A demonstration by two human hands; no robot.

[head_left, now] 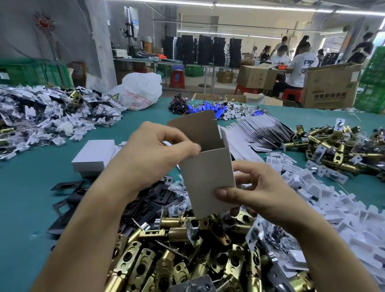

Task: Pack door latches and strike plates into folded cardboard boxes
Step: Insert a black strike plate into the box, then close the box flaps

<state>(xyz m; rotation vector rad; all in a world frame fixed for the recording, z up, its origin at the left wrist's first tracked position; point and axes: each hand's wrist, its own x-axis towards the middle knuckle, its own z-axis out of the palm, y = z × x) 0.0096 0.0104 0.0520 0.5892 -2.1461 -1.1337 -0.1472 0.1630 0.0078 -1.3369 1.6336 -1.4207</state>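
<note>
Cardboard box [207,174] held upright above the brass latch pile [181,256], top flap open. Left hand [156,151] pinches its upper edge; right hand [253,191] pinches the lower right side, thumb in front.

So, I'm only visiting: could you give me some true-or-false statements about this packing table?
1. The left hand and right hand both hold the cardboard box. True.
2. The box's top flap is shut. False: it stands open.
3. Brass latches lie heaped beneath the box. True.
4. The table cover is red. False: it is teal.
5. The black strike plates sit in a crate. False: they lie loose on that cover.
</note>
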